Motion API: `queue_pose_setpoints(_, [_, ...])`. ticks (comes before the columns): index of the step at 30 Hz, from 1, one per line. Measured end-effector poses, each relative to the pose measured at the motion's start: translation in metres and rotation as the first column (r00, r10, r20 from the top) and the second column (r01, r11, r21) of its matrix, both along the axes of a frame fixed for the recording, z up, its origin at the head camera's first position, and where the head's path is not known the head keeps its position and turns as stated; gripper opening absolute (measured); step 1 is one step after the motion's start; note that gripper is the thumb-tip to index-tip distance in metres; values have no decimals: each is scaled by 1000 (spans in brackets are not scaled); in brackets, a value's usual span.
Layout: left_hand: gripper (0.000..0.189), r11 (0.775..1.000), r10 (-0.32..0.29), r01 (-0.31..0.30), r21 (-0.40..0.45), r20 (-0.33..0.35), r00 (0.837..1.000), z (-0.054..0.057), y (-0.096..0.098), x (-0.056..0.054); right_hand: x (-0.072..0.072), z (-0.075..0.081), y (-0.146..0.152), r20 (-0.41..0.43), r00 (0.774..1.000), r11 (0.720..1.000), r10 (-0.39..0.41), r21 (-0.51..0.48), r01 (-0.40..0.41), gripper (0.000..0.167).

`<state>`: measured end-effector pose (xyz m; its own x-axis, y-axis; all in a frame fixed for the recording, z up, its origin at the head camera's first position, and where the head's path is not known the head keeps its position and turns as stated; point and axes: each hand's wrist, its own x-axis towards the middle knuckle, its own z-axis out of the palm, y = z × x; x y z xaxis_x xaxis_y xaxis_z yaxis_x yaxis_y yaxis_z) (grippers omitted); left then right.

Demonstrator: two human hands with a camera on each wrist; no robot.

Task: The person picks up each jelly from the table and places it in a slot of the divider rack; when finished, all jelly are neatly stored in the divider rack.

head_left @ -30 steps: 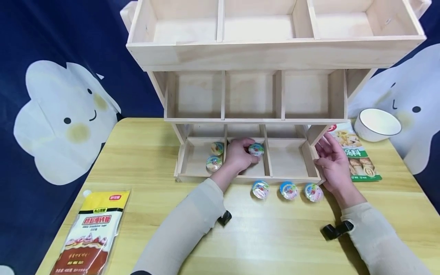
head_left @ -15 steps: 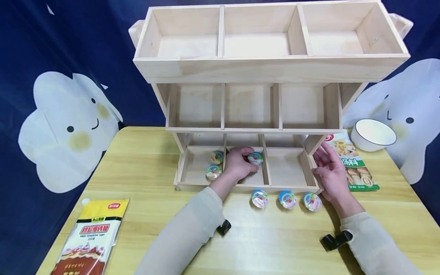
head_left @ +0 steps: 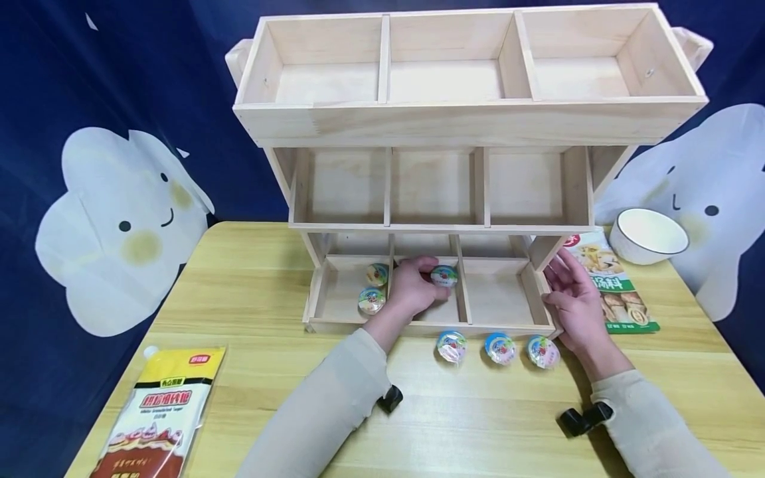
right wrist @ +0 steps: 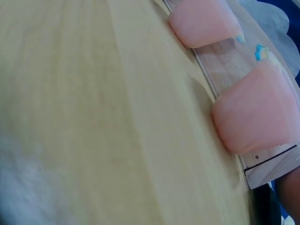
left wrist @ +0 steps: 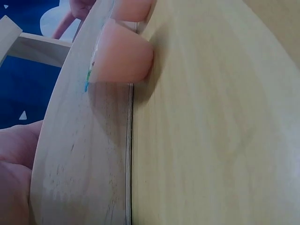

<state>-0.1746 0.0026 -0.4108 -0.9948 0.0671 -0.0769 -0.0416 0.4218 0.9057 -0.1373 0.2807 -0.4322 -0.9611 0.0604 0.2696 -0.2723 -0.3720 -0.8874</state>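
My left hand (head_left: 415,285) reaches into the middle compartment of the bottom drawer and pinches a jelly cup (head_left: 444,276) between thumb and fingers, near the right divider. Two more jelly cups, one yellowish (head_left: 377,274) and one paler (head_left: 371,301), are in the left compartment. In front of the wooden drawer (head_left: 358,327), three pinkish cups stand in a row on the table: a left one (head_left: 451,346), a middle one (head_left: 499,348) and a right one (head_left: 542,352). My right hand (head_left: 576,302) rests against the drawer's right outer side, fingers loosely bent. The left wrist view does not show the held cup.
Two more tiers of the wooden rack (head_left: 466,123) overhang the bottom drawer. To the right are a green-and-white food packet (head_left: 615,282) and a white bowl (head_left: 648,245). A sugar bag (head_left: 161,411) lies at the table's left front.
The head view has tilted, so the whole scene sits lower in the frame. Both hands and the held jelly cup keep nearly the same place relative to the drawer.
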Motion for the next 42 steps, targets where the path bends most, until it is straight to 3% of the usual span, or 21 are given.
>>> queue_pose_setpoints(11, [63, 998, 13, -20, -56, -120, 993, 10, -2, 10, -1, 0, 0, 1, 1000, 1000, 2, -3, -2, 92])
queue_pose_setpoints(19, [62, 992, 32, -7, 129, -197, 980, 16, -3, 21, -1, 1, -1, 13, 1000, 1000, -9, 11, 9, 92])
queue_pose_setpoints(26, [64, 983, 23, 8, 181, -165, 986, 24, -6, 40, 0, 2, -1, 6, 1000, 1000, 5, -5, -5, 92])
queue_pose_setpoints(32, [64, 971, -27, 69, 228, -184, 983, 28, -13, 59, 1, 3, -2, 3, 1000, 1000, 4, -25, -4, 92])
queue_pose_setpoints(42, [63, 938, -60, 130, 322, -217, 974, 25, -23, 89, 1, 3, -1, 16, 1000, 999, 4, 35, -5, 92])
